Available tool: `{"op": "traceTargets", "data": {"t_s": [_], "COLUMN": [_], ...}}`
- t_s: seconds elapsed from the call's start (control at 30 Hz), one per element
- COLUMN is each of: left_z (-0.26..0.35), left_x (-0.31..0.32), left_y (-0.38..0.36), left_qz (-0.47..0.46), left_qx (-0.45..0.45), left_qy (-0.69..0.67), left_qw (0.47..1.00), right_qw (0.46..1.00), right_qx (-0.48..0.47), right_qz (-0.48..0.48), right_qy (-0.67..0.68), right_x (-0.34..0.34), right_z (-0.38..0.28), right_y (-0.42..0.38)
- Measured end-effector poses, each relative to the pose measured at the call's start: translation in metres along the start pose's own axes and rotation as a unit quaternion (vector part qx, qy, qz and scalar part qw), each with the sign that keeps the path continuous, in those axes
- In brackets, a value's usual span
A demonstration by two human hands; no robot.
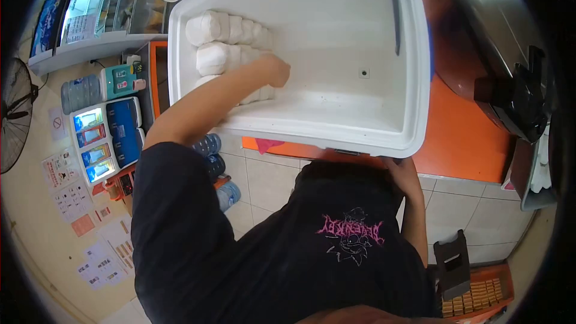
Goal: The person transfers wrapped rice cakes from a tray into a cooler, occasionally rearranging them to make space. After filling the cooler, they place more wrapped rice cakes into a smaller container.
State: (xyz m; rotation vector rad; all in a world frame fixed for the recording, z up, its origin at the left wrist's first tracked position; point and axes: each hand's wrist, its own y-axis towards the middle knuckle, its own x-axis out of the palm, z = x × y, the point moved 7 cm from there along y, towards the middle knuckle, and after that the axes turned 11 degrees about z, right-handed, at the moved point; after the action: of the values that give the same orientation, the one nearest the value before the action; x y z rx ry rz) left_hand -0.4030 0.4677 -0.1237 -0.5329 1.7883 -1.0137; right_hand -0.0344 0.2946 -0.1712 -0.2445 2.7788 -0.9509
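Note:
A large white cooler box (pixel 414 114) stands with its lid raised in front of me. My left hand (pixel 277 71) reaches inside it, fingers curled, beside rows of white wrapped bundles (pixel 211 59) stacked along the left wall. What the curled fingers hold, if anything, I cannot tell. My forearm covers part of the lower row. My right hand (pixel 403 175) is low at the cooler's front rim near the right corner, its fingers hidden at the edge. Dark crumbs lie on the cooler's floor beside a small drain plug (pixel 363 72).
The cooler stands on an orange counter (pixel 465 135), with a metal machine (pixel 501 30) to the right. Water bottles (pixel 227 195) stand on the tiled floor to the left. An orange crate (pixel 480 294) is at lower right. A fan (pixel 17 105) is at far left.

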Motion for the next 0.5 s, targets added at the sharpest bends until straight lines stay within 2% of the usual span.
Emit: {"op": "traceTargets", "data": {"t_s": [0.07,0.1,0.17,0.3,0.37,0.5], "left_z": [-0.001,0.002,0.003,0.0,0.012,0.008], "left_x": [0.033,0.027,0.03,0.028,0.012,0.016], "left_y": [0.032,0.031,0.022,0.022,0.002,-0.023], "left_qz": [-0.021,-0.021,-0.099,-0.073,-0.128,-0.091], "left_qx": [-0.005,-0.001,-0.026,-0.047,-0.056,-0.021], "left_qy": [0.069,0.074,0.064,0.051,-0.029,0.023], "left_qw": [0.997,0.997,0.993,0.995,0.99,0.995], "right_qw": [0.999,0.999,0.998,0.998,1.0,0.999], "right_qx": [0.032,0.034,0.049,0.054,0.002,-0.008], "right_qz": [0.01,0.014,0.009,-0.003,0.011,0.021], "right_qy": [-0.022,-0.018,0.03,0.039,0.014,0.04], "right_x": [-0.01,-0.012,-0.017,-0.017,-0.017,-0.007], "right_z": [0.002,0.006,0.019,0.025,0.011,-0.004], "right_y": [-0.004,-0.004,-0.004,0.003,0.008,0.01]}}
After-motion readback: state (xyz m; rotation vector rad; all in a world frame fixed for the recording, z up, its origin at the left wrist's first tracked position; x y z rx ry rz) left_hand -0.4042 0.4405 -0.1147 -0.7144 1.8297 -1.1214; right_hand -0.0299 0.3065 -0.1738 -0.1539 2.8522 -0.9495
